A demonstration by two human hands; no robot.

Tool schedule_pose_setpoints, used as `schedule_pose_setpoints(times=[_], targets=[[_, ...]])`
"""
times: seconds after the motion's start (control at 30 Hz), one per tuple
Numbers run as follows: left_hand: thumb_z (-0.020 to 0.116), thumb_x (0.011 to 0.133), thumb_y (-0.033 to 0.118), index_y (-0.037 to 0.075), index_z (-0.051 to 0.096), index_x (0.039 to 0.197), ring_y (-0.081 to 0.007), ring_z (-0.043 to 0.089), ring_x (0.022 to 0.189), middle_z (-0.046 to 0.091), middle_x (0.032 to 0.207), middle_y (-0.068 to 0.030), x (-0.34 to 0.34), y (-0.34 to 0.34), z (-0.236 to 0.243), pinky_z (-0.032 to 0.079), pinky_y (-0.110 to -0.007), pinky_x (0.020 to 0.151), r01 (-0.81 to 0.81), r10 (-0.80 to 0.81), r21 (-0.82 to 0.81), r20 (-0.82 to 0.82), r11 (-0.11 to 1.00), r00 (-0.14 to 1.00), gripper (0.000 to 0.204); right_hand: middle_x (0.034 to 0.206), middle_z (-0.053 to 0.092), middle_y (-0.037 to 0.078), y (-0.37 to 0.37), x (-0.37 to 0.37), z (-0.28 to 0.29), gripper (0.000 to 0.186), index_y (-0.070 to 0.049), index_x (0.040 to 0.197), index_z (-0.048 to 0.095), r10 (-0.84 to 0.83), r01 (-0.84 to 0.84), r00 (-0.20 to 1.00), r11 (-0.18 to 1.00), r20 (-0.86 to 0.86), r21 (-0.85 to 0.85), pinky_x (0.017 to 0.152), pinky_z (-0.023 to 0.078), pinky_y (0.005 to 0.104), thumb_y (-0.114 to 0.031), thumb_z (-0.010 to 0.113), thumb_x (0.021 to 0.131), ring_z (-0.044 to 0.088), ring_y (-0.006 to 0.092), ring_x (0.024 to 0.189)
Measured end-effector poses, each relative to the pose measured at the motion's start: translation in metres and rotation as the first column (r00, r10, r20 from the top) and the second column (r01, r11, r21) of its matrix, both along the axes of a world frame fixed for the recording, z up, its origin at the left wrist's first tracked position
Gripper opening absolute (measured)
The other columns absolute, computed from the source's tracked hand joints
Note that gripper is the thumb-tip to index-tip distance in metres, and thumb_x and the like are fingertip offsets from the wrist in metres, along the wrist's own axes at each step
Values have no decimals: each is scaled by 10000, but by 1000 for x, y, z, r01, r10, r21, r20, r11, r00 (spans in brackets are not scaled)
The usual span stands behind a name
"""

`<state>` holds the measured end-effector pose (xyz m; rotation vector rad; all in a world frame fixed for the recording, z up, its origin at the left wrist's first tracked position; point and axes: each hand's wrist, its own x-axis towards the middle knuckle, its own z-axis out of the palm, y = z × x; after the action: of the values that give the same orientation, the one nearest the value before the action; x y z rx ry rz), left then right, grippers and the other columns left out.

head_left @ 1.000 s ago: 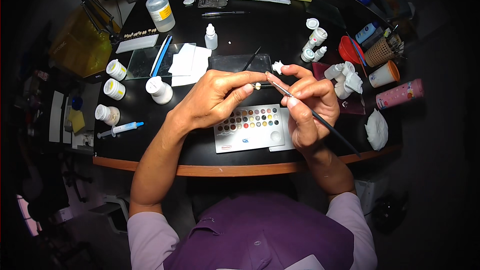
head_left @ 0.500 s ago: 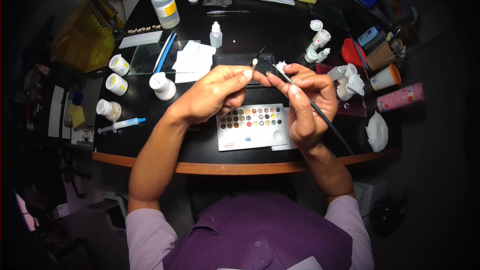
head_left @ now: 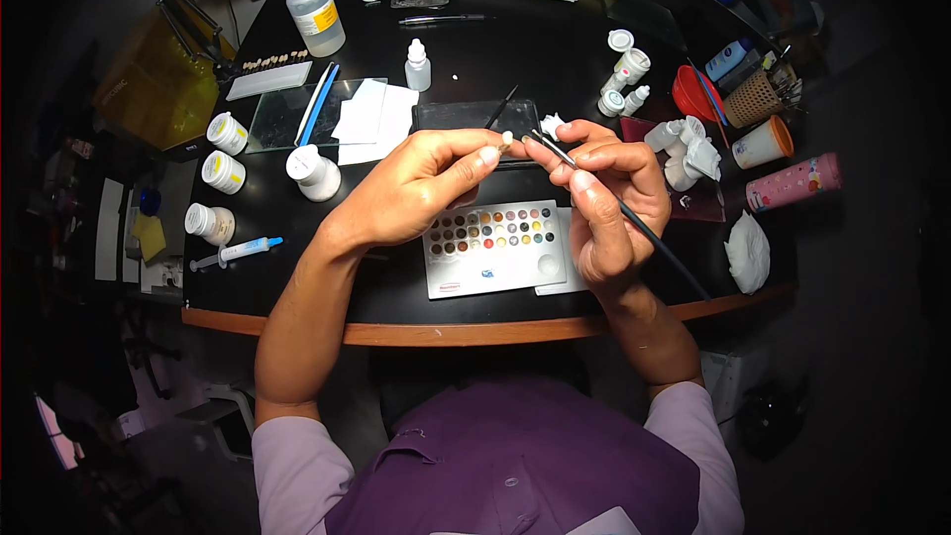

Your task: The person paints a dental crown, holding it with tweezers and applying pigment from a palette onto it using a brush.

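My left hand [head_left: 416,183] is closed on a small cream tooth-shaped piece [head_left: 507,139], held up between thumb and index finger. My right hand [head_left: 614,198] grips a thin brush [head_left: 642,225] with a long dark handle; its tip is near the small piece and the left fingertips, though I cannot tell whether they touch. Below both hands lies a white palette [head_left: 485,277] with rows of coloured paint wells. Behind them is a dark shallow tray [head_left: 446,114], with a second brush [head_left: 500,109] above it and crumpled white tissue.
White jars [head_left: 224,170], a syringe [head_left: 238,253] and a glass slab [head_left: 272,119] sit at left. Bottles [head_left: 317,20] stand behind. At right are small containers [head_left: 624,69], a red bowl [head_left: 693,94], a pink cylinder [head_left: 792,183] and tissue [head_left: 748,253]. A wooden edge [head_left: 446,333] runs along the front.
My left thumb and index finger have shifted, bringing the small piece upward and more into view. The brush in my right hand has turned slightly, its tip now a little higher.
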<state>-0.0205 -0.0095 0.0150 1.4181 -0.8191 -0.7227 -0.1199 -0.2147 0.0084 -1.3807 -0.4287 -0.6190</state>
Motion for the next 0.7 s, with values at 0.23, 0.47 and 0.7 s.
schedule_pose_setpoints(times=[0.23, 0.47, 0.7], targets=[[692, 973, 130, 91, 756, 1313, -176, 467, 626, 482, 657, -49, 1, 0, 7, 375, -364, 599, -194, 112, 46, 677, 980, 727, 348, 831, 642, 95, -5, -5, 9, 161, -1, 916, 605, 46, -45, 998, 999, 42, -27, 1080, 555, 514, 112, 610, 801, 619, 304, 1181], [701, 962, 138, 74, 783, 1251, -182, 483, 615, 497, 637, -57, 1, 4, 4, 372, -363, 593, -122, 75, 17, 700, 992, 710, 307, 736, 633, 78, -11, -2, 3, 177, -22, 808, 576, 90, -58, 987, 972, 133, -227, 1034, 585, 532, 119, 628, 716, 674, 323, 1099], [694, 957, 134, 56, 784, 1233, -187, 501, 594, 532, 643, -74, 1, 4, 4, 376, -372, 573, -111, 83, 2, 645, 994, 759, 301, 755, 631, 89, -4, -7, 5, 224, -23, 797, 564, 9, 41, 986, 955, 165, -293, 987, 615, 538, 153, 616, 669, 678, 324, 1041]])
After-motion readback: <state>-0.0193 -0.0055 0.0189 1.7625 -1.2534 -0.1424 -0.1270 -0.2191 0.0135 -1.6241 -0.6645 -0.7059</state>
